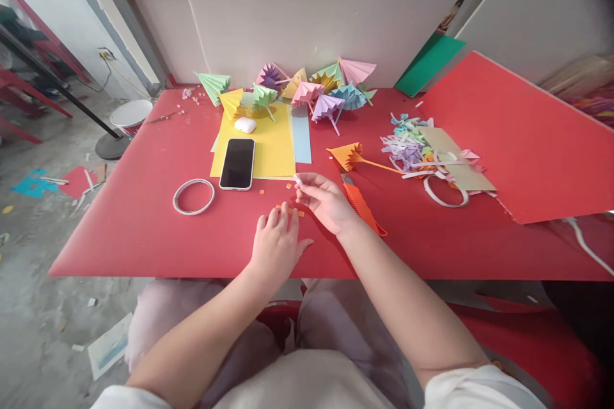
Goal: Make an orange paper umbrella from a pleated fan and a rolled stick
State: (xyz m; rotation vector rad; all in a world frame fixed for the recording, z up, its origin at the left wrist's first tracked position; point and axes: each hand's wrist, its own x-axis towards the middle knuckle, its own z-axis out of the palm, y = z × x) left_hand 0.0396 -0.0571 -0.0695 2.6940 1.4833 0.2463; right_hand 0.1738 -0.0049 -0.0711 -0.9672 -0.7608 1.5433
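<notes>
My left hand (275, 239) lies palm down on the red tabletop, fingers stretched out and thumb apart. Its fingertips rest on or beside small orange paper scraps (301, 213). My right hand (326, 201) is raised a little above the table, thumb and fingers pinched on a small white piece (298, 179); its exact kind is too small to make out. Just right of that hand lies an orange utility knife (362, 209) with its blade showing. Beyond the knife is a folded orange paper umbrella (348, 156) with a thin orange stick.
A phone (237, 164) and a white earbud case (245, 125) lie on yellow paper (273, 150). Tape rolls (193, 197) sit left and right. Several paper umbrellas (327, 105) stand at the back. Paper strips (407, 147) heap beside a red board (522, 147).
</notes>
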